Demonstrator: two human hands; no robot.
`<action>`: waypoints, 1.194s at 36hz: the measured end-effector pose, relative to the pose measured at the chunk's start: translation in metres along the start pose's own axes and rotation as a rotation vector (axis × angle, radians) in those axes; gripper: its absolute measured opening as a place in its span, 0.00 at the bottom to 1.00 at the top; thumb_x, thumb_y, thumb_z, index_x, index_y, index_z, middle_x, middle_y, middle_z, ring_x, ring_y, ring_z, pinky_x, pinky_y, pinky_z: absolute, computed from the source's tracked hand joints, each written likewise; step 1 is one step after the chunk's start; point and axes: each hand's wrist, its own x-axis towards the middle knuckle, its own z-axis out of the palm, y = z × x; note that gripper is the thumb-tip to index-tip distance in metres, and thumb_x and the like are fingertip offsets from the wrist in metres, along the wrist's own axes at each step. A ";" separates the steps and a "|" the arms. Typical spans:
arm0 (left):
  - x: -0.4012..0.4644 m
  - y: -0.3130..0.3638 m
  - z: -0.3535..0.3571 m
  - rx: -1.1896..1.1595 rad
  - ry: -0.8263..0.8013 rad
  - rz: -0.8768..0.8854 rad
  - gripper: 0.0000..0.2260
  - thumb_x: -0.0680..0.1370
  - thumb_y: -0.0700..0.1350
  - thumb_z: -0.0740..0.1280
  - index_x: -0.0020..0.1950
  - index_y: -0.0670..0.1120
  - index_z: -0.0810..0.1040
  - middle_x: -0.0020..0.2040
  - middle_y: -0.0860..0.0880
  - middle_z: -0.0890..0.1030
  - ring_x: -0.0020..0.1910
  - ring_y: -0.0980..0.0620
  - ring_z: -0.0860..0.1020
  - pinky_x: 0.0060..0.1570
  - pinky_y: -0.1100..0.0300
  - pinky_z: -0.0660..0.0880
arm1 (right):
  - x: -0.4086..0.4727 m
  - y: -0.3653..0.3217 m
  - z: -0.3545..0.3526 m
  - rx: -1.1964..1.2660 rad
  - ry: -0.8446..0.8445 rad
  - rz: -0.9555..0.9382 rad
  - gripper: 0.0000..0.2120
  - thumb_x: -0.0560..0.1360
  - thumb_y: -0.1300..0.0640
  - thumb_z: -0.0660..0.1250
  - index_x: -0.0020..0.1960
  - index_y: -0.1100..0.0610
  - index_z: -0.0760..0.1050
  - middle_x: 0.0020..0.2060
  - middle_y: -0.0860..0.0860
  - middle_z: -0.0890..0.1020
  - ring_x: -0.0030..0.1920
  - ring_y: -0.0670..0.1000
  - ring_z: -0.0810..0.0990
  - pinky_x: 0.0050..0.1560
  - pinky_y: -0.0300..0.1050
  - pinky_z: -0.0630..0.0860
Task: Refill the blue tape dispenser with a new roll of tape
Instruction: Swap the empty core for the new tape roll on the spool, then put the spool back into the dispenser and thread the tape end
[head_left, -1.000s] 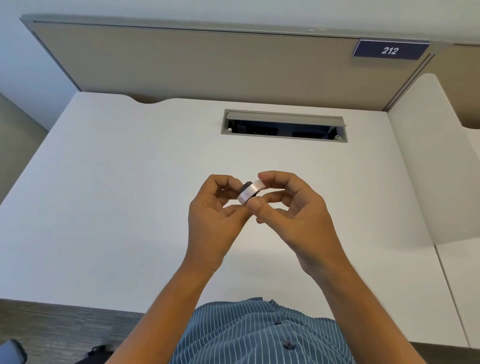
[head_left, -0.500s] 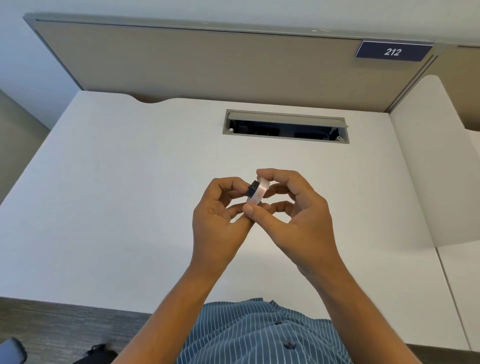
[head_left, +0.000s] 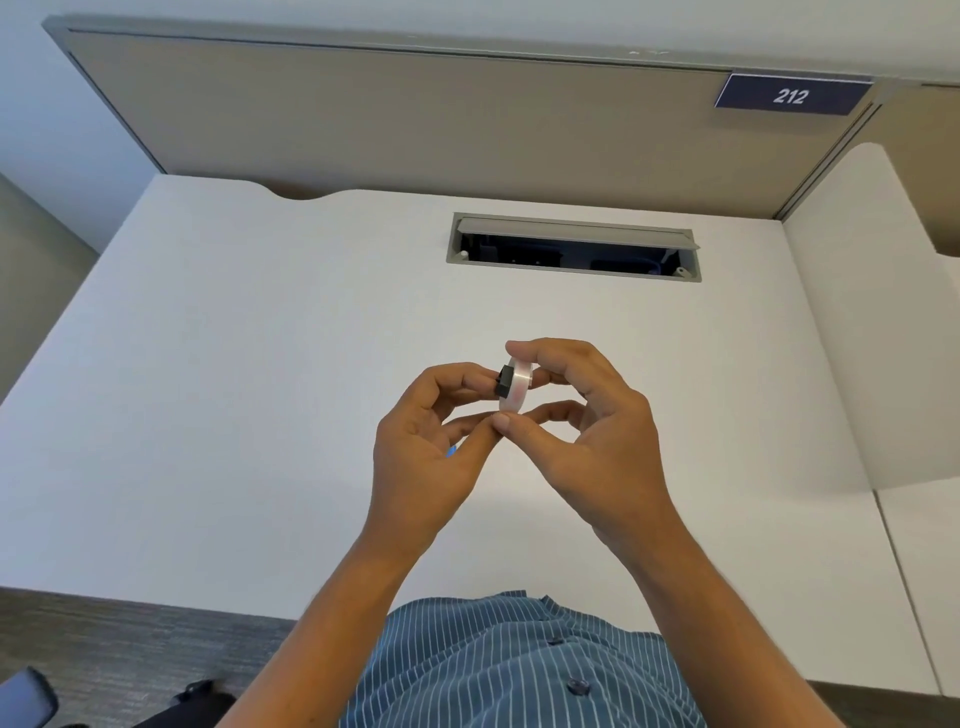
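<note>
A small clear tape roll is held edge-on above the white desk. My right hand pinches its rim between thumb and forefinger. A black hub piece sticks out of the roll's left side, and the fingertips of my left hand hold it. A sliver of blue shows inside my left palm; what it belongs to is hidden. The dispenser body is not visible as a whole.
An open cable slot with a grey flap is set into the desk farther back. A beige partition with a "212" plate stands behind. A white side panel borders the right.
The roll has turned from tilted to nearly upright and edge-on. Both hands have shifted slightly, and the black hub now shows clearly on the roll's left side.
</note>
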 end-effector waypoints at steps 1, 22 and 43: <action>0.000 -0.001 -0.002 0.004 0.002 -0.005 0.12 0.77 0.36 0.76 0.58 0.47 0.82 0.57 0.51 0.87 0.62 0.45 0.85 0.57 0.57 0.84 | 0.000 0.001 0.001 0.001 0.000 0.006 0.26 0.73 0.68 0.82 0.67 0.51 0.84 0.63 0.46 0.83 0.60 0.52 0.84 0.50 0.39 0.84; -0.003 -0.023 -0.030 0.047 0.009 -0.059 0.12 0.78 0.38 0.77 0.58 0.49 0.83 0.56 0.51 0.88 0.61 0.46 0.87 0.55 0.59 0.85 | 0.000 0.021 0.024 -0.019 -0.027 0.066 0.26 0.73 0.67 0.82 0.67 0.51 0.84 0.63 0.45 0.83 0.58 0.47 0.85 0.49 0.36 0.82; -0.018 -0.161 -0.118 0.592 -0.278 -0.356 0.44 0.74 0.55 0.80 0.84 0.51 0.61 0.82 0.52 0.66 0.80 0.52 0.67 0.80 0.50 0.67 | -0.001 0.122 0.072 -0.277 -0.211 0.279 0.22 0.73 0.69 0.79 0.65 0.56 0.83 0.60 0.49 0.85 0.56 0.42 0.84 0.44 0.33 0.82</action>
